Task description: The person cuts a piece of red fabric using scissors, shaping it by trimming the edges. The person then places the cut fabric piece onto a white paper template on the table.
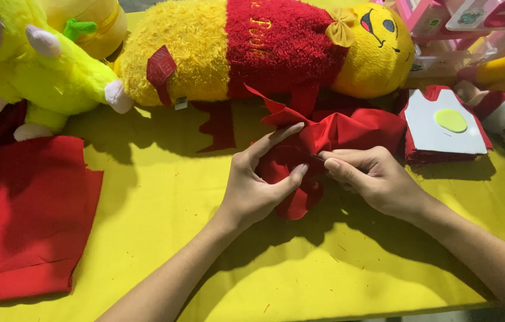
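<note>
head view: the red cloth [330, 134] is a crumpled, shiny bunch with pointy folded corners, sitting in the middle of the yellow table [163, 197], just in front of the big yellow plush toy [204, 53] with its red fuzzy band. the left hand [258, 185] is pinched on the cloth, index finger stretched along the top and thumb pressing from below. the right hand [371, 176] is closed on it too, thumb and fingers squeezing a fold right beside the left thumb, so both hands are close together. can't tell if there's a tool in there.

a small white tag [181, 102] hangs under the plush. to the right, a stack of red pieces [419, 152] has a white card [443, 134] with a round yellow-green patch [451, 120] on top. pink boxes [443, 18] sit in the top right corner. a flat red sheet [26, 214] lies on the left.
</note>
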